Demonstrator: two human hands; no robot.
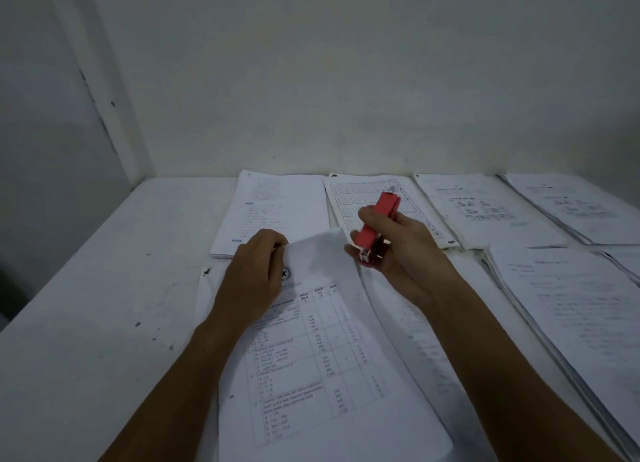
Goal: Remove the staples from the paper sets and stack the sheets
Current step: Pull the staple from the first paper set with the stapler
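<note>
- Pale, scuffed wall (346,80) rises behind a white table (104,288) dotted with small dark marks.
- On the near part of the table, straight ahead, lies the paper set (311,375) being worked on, its top sheet printed with a table of numbers.
- One sheet (322,253) of that set curls upward at its far end, between the two hands.
- The left hand (256,274) lies palm down on the upper left part of the paper set, its fingers curled at the edge of the lifted sheet; whether they pinch it I cannot tell.
- The right hand (398,246) grips a red staple remover (375,226), fingers and thumb wrapped round its body.
- The staple remover is tilted, its metal end pointing down toward the top edge of the curled sheet and its other end pointing away toward the wall.
- Along the back of the table lies a row of paper stacks: one with lines of text (273,212), one with a grid (363,198) partly hidden behind the right hand, one with small pictures (485,208), and one more at the far right (571,205).
- Another thick stack (571,323) lies on the right side of the table, just beside the right forearm.
</note>
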